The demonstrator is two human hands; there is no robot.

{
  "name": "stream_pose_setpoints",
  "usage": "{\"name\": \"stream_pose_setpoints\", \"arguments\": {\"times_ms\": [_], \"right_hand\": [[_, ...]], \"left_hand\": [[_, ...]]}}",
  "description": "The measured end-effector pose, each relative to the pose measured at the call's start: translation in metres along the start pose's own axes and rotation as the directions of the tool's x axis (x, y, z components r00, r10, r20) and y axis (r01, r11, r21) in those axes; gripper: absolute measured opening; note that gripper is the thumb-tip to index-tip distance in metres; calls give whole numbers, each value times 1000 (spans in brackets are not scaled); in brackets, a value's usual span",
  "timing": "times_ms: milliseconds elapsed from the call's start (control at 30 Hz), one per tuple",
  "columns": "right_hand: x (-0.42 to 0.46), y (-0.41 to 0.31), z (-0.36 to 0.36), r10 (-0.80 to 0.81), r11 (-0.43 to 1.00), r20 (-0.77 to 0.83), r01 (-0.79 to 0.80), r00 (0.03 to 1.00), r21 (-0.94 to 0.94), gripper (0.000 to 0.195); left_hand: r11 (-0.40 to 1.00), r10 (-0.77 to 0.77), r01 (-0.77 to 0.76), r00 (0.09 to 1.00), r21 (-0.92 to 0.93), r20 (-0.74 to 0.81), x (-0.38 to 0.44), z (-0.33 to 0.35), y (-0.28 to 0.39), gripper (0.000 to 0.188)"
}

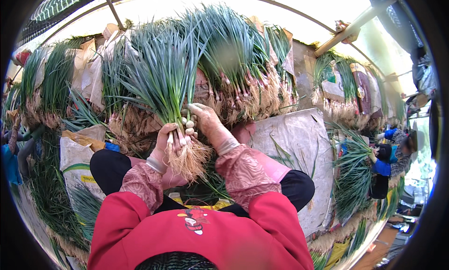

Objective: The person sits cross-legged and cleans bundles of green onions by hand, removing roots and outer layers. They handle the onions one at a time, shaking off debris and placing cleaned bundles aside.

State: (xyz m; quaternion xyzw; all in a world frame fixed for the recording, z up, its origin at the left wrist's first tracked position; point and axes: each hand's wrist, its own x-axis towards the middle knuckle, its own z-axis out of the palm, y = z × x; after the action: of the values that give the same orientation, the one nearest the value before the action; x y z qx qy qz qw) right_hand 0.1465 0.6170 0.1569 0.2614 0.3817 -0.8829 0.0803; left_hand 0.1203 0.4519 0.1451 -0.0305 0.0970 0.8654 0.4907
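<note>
My left hand (163, 140) is closed around the lower stems of a bunch of leafy green garlic plants (168, 73), whose pale roots hang between my hands. My right hand (207, 124), in what looks like a thin glove with pale fingertips, is at the right side of the bunch. Its thumb and fingers are at the stem of a plant there, beside several small whitish bulbs (189, 124). The bunch stands upright, leaves pointing away from me. Behind it lies a larger heap of the same plants (228, 49), with pinkish stems and tangled roots.
Rows of plants (58, 73) and sacks line the far side. A white woven sack (298, 157) lies at my right, another sack (75, 164) at my left. A co-worker (389, 154) holds plants at the far right; another person (12, 157) is at the left edge. A pole (354, 26) slants at upper right.
</note>
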Motion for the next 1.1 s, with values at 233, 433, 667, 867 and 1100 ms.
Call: {"name": "stream_pose_setpoints", "arguments": {"times_ms": [233, 433, 667, 867, 1100], "right_hand": [[34, 42, -15, 6, 677, 98, -76, 995, 732, 20], [-27, -8, -69, 280, -372, 126, 229, 952, -900, 35], [19, -80, -97, -486, -418, -30, -262, 874, -870, 24], [-51, 5, -47, -333, -552, 582, 347, 741, -758, 16], [-30, -33, -75, -434, -357, 106, -63, 895, -932, 19]], "left_hand": [[996, 85, -87, 995, 30, 47, -13, 17, 5, 43], [969, 235, -246, 952, 29, 198, -32, 40, 31, 80], [991, -25, 28, 999, 130, -30, -3, 19, 1, 40], [962, -119, 136, 989, 236, -87, 13, 5, -1, 47], [952, -69, 87, 995, 294, -71, 6, 4, -4, 38]]}}
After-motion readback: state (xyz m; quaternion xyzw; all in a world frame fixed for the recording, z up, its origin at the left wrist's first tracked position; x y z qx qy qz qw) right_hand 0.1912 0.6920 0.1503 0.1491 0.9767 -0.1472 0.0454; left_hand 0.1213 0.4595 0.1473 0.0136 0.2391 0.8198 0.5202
